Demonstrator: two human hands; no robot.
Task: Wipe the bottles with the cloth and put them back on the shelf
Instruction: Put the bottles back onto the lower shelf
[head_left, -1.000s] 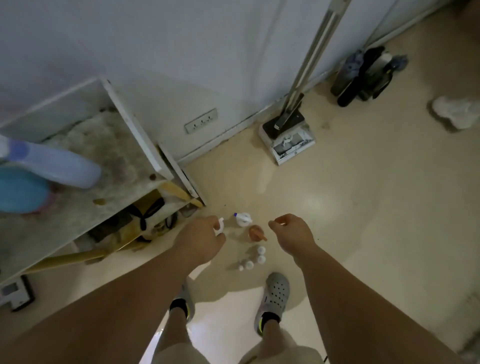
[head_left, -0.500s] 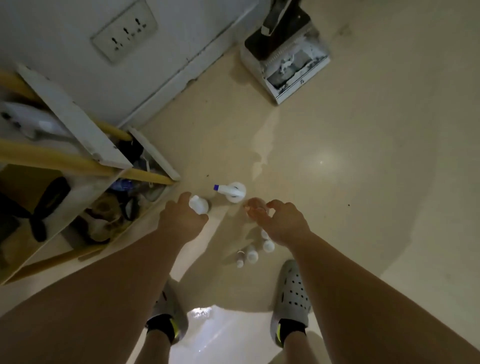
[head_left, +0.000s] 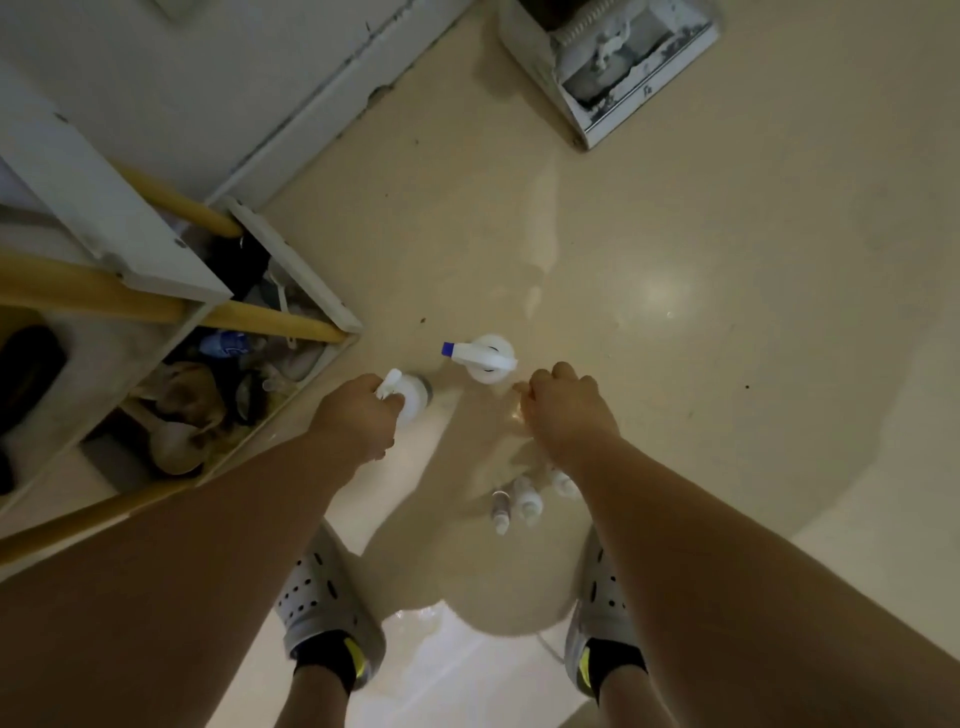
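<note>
Several bottles stand on the cream floor beside the shelf (head_left: 291, 265), a white rack with wooden rails at the left. My left hand (head_left: 356, 418) grips the trigger head of a white spray bottle (head_left: 413, 400). Just right of it stands a second white spray bottle (head_left: 485, 358) with a blue nozzle, untouched. My right hand (head_left: 563, 415) curls down over an amber bottle (head_left: 514, 413), which it mostly hides. Three small bottles (head_left: 522, 499) stand nearer my feet, partly behind my right forearm. No cloth is in view.
The shelf's bottom tray (head_left: 208, 405) is packed with clutter. A white boxy appliance base (head_left: 623, 78) stands on the floor at the top right, and the wall's baseboard (head_left: 311, 109) runs behind. My feet in grey clogs (head_left: 324, 597) are planted below the bottles.
The view has dropped closer to the floor. Both hands went down onto the bottles: the left has taken hold of the white spray bottle's head, the right has closed over the amber bottle.
</note>
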